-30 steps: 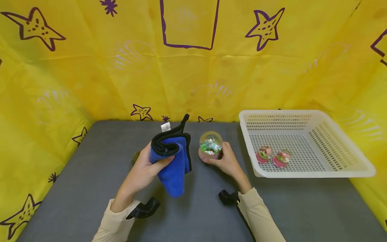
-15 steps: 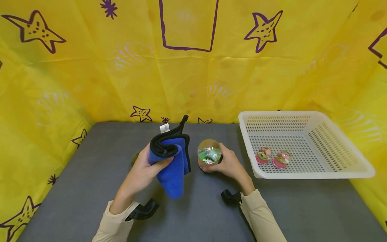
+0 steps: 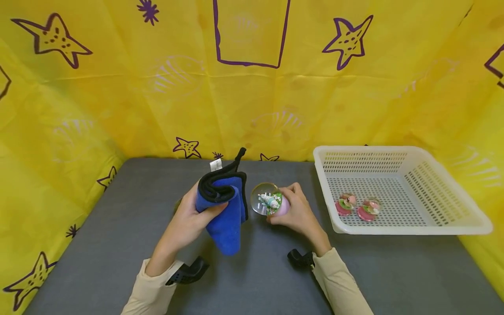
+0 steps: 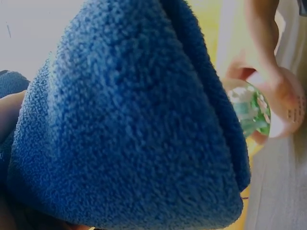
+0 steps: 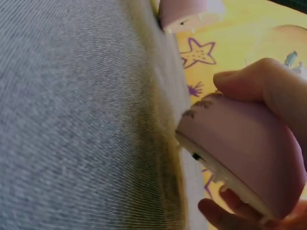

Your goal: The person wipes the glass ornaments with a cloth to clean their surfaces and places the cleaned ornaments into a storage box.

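My left hand [image 3: 188, 221] grips a folded blue towel [image 3: 226, 227] with black edging and a white tag. In the left wrist view the blue cloth [image 4: 129, 124] fills most of the picture. My right hand [image 3: 299, 210] holds a snow globe [image 3: 267, 200] by its pink base, just right of the towel. The globe lies tipped sideways, its clear dome pointing toward the towel, with white and green figures inside. In the right wrist view the underside of its pink base [image 5: 244, 148] shows, with my thumb on one side and fingertips below.
A white perforated basket [image 3: 413, 228] stands on the right of the grey table [image 3: 260, 280]. Two small pink-based globes, one on the left [image 3: 345, 204] and one on the right [image 3: 369, 209], lie in it. Another pink base [image 5: 192, 14] shows atop the right wrist view.
My right hand has tipped the snow globe from upright to sideways, its dome swinging left toward the towel. My left hand keeps its grip on the towel in about the same place.
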The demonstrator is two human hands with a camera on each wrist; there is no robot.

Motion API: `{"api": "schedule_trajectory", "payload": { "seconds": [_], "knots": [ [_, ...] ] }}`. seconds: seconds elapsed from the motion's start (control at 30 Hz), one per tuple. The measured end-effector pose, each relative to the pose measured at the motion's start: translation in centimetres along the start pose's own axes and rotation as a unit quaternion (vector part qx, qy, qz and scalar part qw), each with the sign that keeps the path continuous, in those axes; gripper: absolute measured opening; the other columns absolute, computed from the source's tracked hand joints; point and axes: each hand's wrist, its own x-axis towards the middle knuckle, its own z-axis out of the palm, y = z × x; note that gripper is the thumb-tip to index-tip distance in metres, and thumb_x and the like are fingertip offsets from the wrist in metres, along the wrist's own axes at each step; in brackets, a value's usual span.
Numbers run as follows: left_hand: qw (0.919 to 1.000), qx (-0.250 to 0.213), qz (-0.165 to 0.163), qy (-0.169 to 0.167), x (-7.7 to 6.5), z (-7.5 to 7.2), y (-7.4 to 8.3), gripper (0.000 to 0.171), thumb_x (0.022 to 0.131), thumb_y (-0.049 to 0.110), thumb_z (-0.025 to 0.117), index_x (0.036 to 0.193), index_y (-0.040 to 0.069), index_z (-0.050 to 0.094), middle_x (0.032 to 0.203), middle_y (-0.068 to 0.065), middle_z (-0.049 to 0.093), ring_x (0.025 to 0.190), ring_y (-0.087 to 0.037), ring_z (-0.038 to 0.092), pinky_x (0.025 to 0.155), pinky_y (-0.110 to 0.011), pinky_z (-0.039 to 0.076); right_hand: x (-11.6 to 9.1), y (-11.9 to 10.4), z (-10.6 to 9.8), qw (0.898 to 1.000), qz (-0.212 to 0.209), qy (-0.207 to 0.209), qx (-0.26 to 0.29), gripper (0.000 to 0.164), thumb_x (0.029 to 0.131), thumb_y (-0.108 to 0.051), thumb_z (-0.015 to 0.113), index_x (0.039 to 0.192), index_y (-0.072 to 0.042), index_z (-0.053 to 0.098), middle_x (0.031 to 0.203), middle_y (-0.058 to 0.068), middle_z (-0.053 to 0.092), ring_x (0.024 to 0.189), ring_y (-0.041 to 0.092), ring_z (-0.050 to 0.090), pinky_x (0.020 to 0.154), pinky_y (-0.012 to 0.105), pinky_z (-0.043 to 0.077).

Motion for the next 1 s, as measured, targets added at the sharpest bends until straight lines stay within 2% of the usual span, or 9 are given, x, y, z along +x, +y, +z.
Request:
{"api": "schedule_trajectory", "payload": {
  "seconds": [0.2, 0.3, 0.37, 0.47, 0.53, 0.63, 0.7, 0.83, 1.0],
  "knots": [
    [0.9994, 0.028, -0.010, 0.019, 0.3, 0.1, -0.2, 0.050, 0.091, 0.006, 0.068, 0.138, 0.010, 0.051, 0.128, -0.010, 0.061, 0.110, -0.012, 0.059, 0.095, -0.026, 0.049, 0.0, -0.9, -1.0, 0.999, -0.029, 0.011, 0.020, 0.074, 0.049, -0.016, 0.095, 0.118, -0.011, 0.068, 0.117, 0.011, 0.048, 0.105, 0.028, 0.055, 0.089, 0.044, 0.049],
    [0.9987, 0.037, -0.016, 0.031, 0.5, 0.1, -0.3, 0.053, 0.091, 0.008, 0.069, 0.140, 0.012, 0.050, 0.132, -0.008, 0.060, 0.115, -0.014, 0.057, 0.098, -0.024, 0.046, 0.0, -2.0, -1.7, 0.998, -0.060, 0.013, 0.027, 0.071, 0.050, -0.011, 0.094, 0.116, -0.010, 0.067, 0.122, 0.012, 0.049, 0.109, 0.029, 0.056, 0.090, 0.046, 0.051],
    [0.9987, 0.039, -0.019, 0.028, 0.5, 0.1, -0.4, 0.053, 0.091, 0.008, 0.070, 0.140, 0.014, 0.050, 0.133, -0.008, 0.060, 0.117, -0.016, 0.056, 0.101, -0.028, 0.045, 0.0, -2.8, -2.1, 0.996, -0.085, 0.017, 0.032, 0.070, 0.050, -0.009, 0.094, 0.115, -0.009, 0.067, 0.123, 0.012, 0.052, 0.110, 0.030, 0.056, 0.089, 0.046, 0.052],
    [0.9986, 0.051, -0.016, 0.003, 0.5, 0.3, -0.5, 0.052, 0.090, 0.009, 0.071, 0.138, 0.017, 0.052, 0.131, -0.005, 0.061, 0.117, -0.017, 0.055, 0.101, -0.037, 0.045, -0.1, -4.0, -2.6, 0.992, -0.122, 0.021, 0.040, 0.068, 0.050, -0.008, 0.094, 0.113, -0.008, 0.068, 0.122, 0.011, 0.054, 0.111, 0.027, 0.057, 0.088, 0.046, 0.053],
    [0.9978, 0.061, 0.007, -0.025, 0.4, 0.5, -0.6, 0.053, 0.090, 0.008, 0.071, 0.138, 0.018, 0.053, 0.131, -0.004, 0.060, 0.118, -0.017, 0.053, 0.102, -0.038, 0.045, -0.3, -4.8, -2.9, 0.989, -0.137, 0.024, 0.043, 0.067, 0.051, -0.009, 0.093, 0.113, -0.009, 0.068, 0.121, 0.010, 0.055, 0.110, 0.025, 0.057, 0.087, 0.043, 0.054],
    [0.9939, 0.078, 0.052, -0.059, 0.4, 0.8, -0.7, 0.059, 0.088, 0.007, 0.072, 0.142, 0.020, 0.050, 0.136, 0.000, 0.058, 0.123, -0.015, 0.049, 0.106, -0.031, 0.041, -0.4, -5.6, -3.2, 0.987, -0.147, 0.033, 0.052, 0.066, 0.052, -0.009, 0.091, 0.114, -0.012, 0.069, 0.120, 0.007, 0.055, 0.109, 0.021, 0.056, 0.084, 0.038, 0.054],
    [0.9922, 0.072, 0.071, -0.073, 0.5, 1.0, -0.6, 0.066, 0.088, 0.007, 0.073, 0.146, 0.022, 0.046, 0.140, 0.001, 0.055, 0.125, -0.014, 0.048, 0.108, -0.025, 0.038, -0.5, -6.0, -3.4, 0.986, -0.150, 0.045, 0.063, 0.065, 0.053, -0.009, 0.091, 0.114, -0.013, 0.069, 0.120, 0.006, 0.056, 0.111, 0.019, 0.056, 0.084, 0.036, 0.054],
    [0.9938, 0.059, 0.050, -0.079, 0.4, 1.2, -0.6, 0.072, 0.090, 0.009, 0.071, 0.151, 0.026, 0.037, 0.145, 0.001, 0.049, 0.126, -0.013, 0.048, 0.108, -0.024, 0.037, -0.6, -6.5, -3.6, 0.981, -0.155, 0.068, 0.091, 0.069, 0.053, -0.009, 0.091, 0.118, -0.013, 0.067, 0.121, 0.006, 0.059, 0.113, 0.018, 0.056, 0.084, 0.033, 0.053],
    [0.9955, 0.042, 0.018, -0.083, 0.1, 1.1, -0.7, 0.066, 0.094, 0.011, 0.066, 0.151, 0.015, 0.032, 0.141, -0.008, 0.048, 0.121, -0.022, 0.051, 0.104, -0.037, 0.043, -0.7, -6.8, -3.7, 0.976, -0.143, 0.070, 0.147, 0.077, 0.055, -0.006, 0.092, 0.126, -0.011, 0.060, 0.125, 0.006, 0.061, 0.110, 0.016, 0.059, 0.082, 0.030, 0.056]
  ]
}}
